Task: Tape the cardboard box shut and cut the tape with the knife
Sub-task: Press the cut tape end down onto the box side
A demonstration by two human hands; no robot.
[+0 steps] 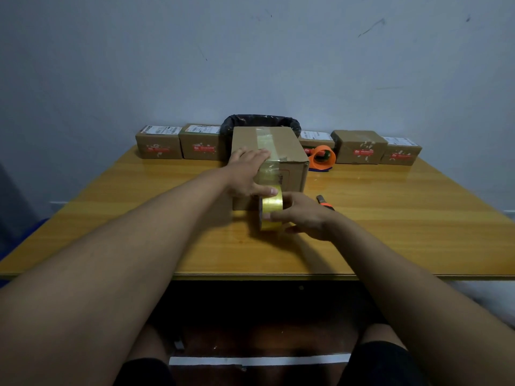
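A: Right, the wooden table (390, 218) fills the floor of this one, and the cardboard box (289, 151) sits on it dead centre, under the left hand (245, 174).

B: That hand lies flat across the box top, palm down, fingers spread over the tape strip (266, 143) along the seam, with the thumb hooked down over the near face. Pressing, not gripping.

A: And just below that thumb?

B: The tape roll (271, 211), golden, standing on edge on the table against the box front. The right hand (303, 218) is wrapped around it from the side, fingers curled on the roll.

A: Beyond both hands, a row of small boxes (158, 146) lines the wall, with a black-lined bin (262, 122) behind the big one.

B: Past the right hand sits an orange tape dispenser (323, 158). Smallest of all, the knife (324, 202) lies on the table just beyond the right wrist, untouched.
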